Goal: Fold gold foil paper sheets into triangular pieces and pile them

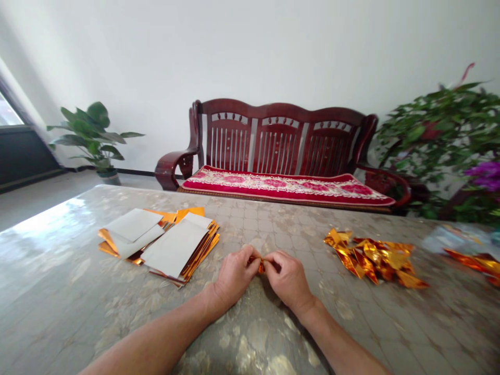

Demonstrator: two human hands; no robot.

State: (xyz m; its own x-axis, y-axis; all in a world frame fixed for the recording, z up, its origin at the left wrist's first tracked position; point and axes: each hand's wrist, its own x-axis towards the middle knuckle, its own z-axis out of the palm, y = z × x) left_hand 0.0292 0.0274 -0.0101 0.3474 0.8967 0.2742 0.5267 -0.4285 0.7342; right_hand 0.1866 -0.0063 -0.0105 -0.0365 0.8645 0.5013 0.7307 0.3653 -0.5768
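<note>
Near the middle of the table, my left hand [237,271] and my right hand [286,276] meet, thumbs and fingertips pinched together. Between them they grip a small piece of shiny gold foil paper [261,267], mostly hidden by the fingers. To the left of my hands lie loose stacks of foil paper sheets [175,250], pale backs up with orange-gold edges showing. Over on the right is a pile of folded gold foil pieces [375,258], crumpled-looking and overlapping.
A patterned, glossy cover lies over the table [250,333]. At the right edge sits a clear plastic bag [457,238] beside more gold foil [476,263]. Beyond the table stands a dark red wooden bench [279,117], with potted plants [91,130] on either side.
</note>
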